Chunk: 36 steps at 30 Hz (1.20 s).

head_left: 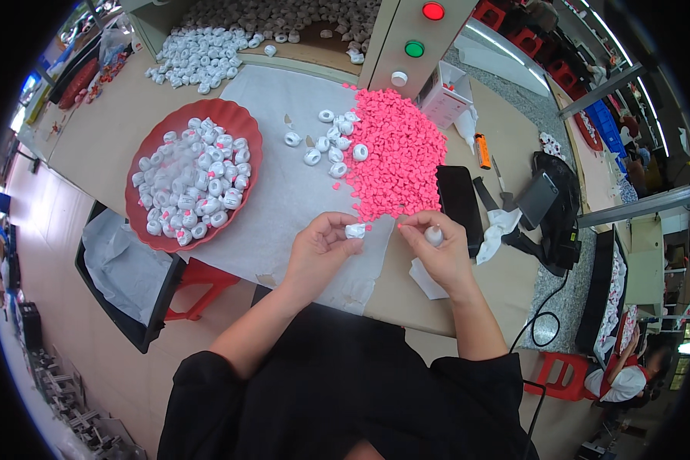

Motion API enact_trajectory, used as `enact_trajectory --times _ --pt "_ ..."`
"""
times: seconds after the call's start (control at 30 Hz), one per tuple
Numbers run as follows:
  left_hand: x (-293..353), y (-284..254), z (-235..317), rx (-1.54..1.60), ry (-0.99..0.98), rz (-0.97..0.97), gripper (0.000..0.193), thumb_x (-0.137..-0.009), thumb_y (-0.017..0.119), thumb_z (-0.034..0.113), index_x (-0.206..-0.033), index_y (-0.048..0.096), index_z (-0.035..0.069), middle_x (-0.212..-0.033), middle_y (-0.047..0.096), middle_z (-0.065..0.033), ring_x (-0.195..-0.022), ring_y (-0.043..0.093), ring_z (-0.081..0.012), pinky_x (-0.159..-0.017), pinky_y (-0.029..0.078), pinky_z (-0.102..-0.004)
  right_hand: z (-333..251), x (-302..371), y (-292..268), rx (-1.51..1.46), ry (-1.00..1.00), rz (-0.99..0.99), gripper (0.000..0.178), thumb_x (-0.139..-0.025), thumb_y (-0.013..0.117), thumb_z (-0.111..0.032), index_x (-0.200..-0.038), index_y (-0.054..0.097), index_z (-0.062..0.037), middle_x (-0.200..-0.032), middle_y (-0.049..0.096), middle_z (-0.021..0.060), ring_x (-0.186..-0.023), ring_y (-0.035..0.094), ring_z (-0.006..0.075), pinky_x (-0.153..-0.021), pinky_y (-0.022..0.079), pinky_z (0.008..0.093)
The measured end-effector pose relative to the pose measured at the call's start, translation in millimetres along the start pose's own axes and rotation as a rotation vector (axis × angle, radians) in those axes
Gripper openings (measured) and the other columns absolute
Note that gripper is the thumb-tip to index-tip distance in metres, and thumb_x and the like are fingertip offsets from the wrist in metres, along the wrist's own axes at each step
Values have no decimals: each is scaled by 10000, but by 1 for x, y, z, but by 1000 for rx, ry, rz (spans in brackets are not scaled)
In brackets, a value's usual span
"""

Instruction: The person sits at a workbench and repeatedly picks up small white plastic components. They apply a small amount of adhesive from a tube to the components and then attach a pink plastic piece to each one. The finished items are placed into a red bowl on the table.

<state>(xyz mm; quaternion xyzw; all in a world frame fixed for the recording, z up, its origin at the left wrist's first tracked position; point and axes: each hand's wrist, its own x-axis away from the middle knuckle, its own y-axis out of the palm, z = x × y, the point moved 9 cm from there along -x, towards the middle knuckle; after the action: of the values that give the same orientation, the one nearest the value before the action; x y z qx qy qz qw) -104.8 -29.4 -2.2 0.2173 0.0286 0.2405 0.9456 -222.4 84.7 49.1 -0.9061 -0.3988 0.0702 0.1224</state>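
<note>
Pinching a small white piece (353, 231) with a bit of pink at its right end, the left hand (314, 261) has thumb and forefinger closed on it over the near edge of the bench (92, 146). Just to the right, the right hand (446, 264) brings its thumb and forefinger almost together at a tiny pink piece (399, 226), while a small white bottle (434, 235) sits within its curled fingers; the other fingers of both hands are loosely bent. Directly beyond the hands spreads a heap of pink pieces (395, 153), and against its left side lie several loose white rings (335, 154) on a white paper sheet (284, 192). To the left stands a scalloped red bowl (249, 126), piled with white pieces, many showing pink bits. Right of the heap lie a dark phone (458, 207), an orange lighter-like object (482, 151) and, farther right, a black bag (563, 207). At the far side, a white box (445, 96) stands beside a panel (387, 50) with red, green and white buttons, and more white pieces (195, 57) are heaped at far left. Near left, below the bowl, is a paper-lined black tray (153, 326).
</note>
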Motion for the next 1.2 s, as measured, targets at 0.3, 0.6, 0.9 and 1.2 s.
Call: enact_trajectory --times 0.3,0.6,0.9,1.2 --pt "0 7 6 -55 29 -75 220 -860 508 1 -1077 491 -28 -942 578 -78 -850 571 -125 -767 473 -254 22 6 41 -434 180 -115 118 -790 630 -39 -891 607 18 -802 611 58 -713 557 87 -630 439 204" --pt "2 11 5 -109 10 -118 220 -862 490 -16 -1081 500 -27 -898 589 -72 -827 567 -112 -756 465 -246 31 5 47 -453 214 -130 136 -763 646 -18 -858 553 7 -875 570 64 -777 559 103 -714 473 243" --pt "1 7 2 -177 -41 -123 205 -849 507 -22 -1052 538 -32 -906 598 -70 -789 555 -103 -724 460 -235 28 3 49 -398 241 -194 176 -745 672 -48 -883 592 26 -877 584 71 -775 571 113 -681 469 239" --pt "1 4 0 -159 -24 -127 208 -849 514 -17 -1054 545 -35 -928 604 -80 -805 564 -113 -728 471 -240 22 7 45 -173 124 -86 133 -762 670 -76 -853 636 15 -758 619 39 -708 552 82 -635 437 219"
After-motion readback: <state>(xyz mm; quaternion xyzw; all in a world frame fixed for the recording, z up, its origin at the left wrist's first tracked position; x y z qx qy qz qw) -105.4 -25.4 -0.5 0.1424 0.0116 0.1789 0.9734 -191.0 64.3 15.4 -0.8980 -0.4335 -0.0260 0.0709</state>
